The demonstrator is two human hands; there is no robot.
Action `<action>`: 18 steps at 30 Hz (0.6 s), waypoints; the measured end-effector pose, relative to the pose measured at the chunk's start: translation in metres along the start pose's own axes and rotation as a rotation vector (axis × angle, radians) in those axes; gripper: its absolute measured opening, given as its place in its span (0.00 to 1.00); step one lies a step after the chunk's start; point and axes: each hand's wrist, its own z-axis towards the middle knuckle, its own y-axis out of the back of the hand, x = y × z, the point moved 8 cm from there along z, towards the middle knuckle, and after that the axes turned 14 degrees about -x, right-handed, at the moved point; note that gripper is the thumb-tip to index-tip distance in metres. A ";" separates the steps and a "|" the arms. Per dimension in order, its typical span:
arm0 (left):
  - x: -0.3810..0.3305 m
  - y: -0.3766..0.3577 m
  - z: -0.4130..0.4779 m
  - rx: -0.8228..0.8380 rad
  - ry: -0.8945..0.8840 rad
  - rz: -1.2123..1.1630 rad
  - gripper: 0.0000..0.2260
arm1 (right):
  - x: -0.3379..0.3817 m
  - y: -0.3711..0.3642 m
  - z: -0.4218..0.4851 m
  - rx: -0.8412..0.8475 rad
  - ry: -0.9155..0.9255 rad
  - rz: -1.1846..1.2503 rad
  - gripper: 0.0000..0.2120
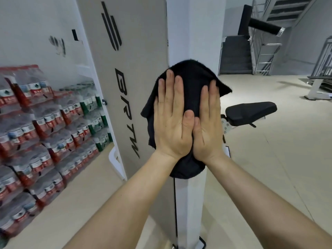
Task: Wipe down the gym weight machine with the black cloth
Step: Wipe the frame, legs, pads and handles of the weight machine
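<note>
As left hand [170,121], right hand [207,128] press cloth [194,76], panel [142,56] reads BRTW.

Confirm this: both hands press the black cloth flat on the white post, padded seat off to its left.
Wrong: the head view shows the padded seat right of the white post. The left hand and right hand do press the black cloth flat on it.

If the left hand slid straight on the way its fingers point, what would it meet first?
The left hand lies flat on the black cloth, fingers pointing up. Going straight on, it would cross the cloth's top edge onto the bare white post; nothing else seems to block that line.
</note>
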 end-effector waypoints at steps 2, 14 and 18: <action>0.001 0.001 -0.014 0.000 -0.016 0.035 0.28 | -0.005 0.000 -0.021 0.018 0.000 -0.006 0.28; -0.012 -0.002 0.021 0.014 0.050 -0.023 0.29 | 0.001 0.003 0.034 0.067 0.019 -0.003 0.29; -0.018 -0.002 -0.023 -0.039 0.074 0.004 0.29 | -0.011 0.001 0.003 0.059 0.024 -0.019 0.31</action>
